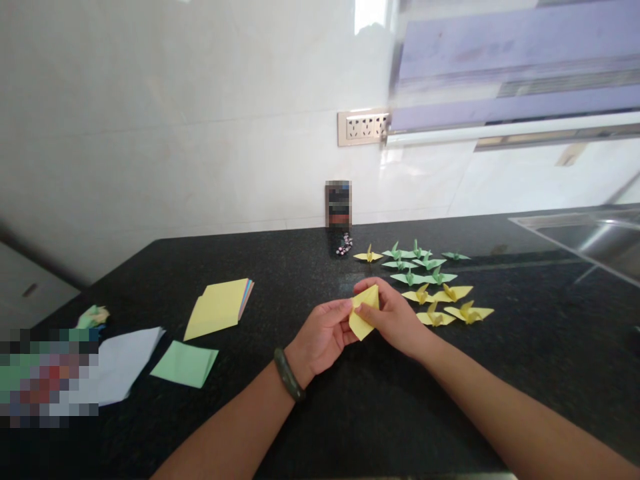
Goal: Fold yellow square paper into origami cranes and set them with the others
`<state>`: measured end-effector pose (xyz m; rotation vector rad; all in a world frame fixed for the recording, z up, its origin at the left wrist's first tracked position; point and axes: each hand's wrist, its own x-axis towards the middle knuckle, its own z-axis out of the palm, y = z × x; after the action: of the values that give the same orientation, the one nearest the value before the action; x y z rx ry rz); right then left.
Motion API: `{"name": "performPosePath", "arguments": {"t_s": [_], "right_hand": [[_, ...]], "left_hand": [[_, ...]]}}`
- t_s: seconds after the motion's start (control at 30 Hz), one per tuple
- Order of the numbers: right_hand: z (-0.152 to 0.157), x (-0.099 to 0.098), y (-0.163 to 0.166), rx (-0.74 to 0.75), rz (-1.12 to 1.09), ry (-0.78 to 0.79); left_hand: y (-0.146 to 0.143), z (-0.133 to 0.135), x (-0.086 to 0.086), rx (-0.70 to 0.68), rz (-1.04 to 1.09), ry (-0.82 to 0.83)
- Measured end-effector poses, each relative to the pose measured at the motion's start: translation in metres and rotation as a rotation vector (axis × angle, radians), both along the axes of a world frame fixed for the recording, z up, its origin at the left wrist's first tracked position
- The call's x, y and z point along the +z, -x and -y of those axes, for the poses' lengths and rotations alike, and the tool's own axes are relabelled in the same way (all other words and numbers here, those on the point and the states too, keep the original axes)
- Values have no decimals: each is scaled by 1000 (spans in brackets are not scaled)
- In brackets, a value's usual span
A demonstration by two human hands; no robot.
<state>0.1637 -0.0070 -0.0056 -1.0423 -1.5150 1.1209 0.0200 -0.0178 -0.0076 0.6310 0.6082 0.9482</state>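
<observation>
A folded piece of yellow origami paper [366,323] is held between both hands above the dark countertop. My left hand [325,335] pinches its left edge, thumb on top. My right hand [397,313] grips the other side, its thumb pressed on the paper's face and fingers behind. Just beyond and right of my right hand stand several yellow paper cranes [469,312] in rows. Several green paper cranes [410,277] sit behind them, with a single yellow crane [369,256] at their left.
Left on the black countertop [280,267] lie a yellow-topped paper stack [215,307], a folded green sheet [186,364] and white paper [125,363]. A beaded string [344,245] lies by a blurred upright object [339,204]. A sink [595,237] is at right.
</observation>
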Motion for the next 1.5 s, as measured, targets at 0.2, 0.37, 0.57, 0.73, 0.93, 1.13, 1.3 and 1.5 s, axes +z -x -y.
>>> {"name": "performPosePath", "arguments": {"t_s": [0.2,0.37,0.57,0.73,0.93,1.13,1.3,1.5], "right_hand": [[-1,4,-2,-214,86,-69],[1,7,-3,-161,152,-127],[0,6,-3,-158,211,-130],[-1,2,-2,-175,234,-124],[0,1,-1,-164,258,-189],[0,1,-2,-126,275,-225],[1,2,-2,-96,259,-192],[1,1,0,-128,334,-227]], "left_hand": [[1,-1,3,61,-17,31],[1,-2,3,60,-57,63],[1,0,-1,44,-131,-105],[1,2,-2,72,-384,-235],[-1,2,-3,90,-514,-281],[-1,2,-1,135,-586,-305],[-1,1,1,170,-644,-322],[0,3,3,197,-713,-407]]}}
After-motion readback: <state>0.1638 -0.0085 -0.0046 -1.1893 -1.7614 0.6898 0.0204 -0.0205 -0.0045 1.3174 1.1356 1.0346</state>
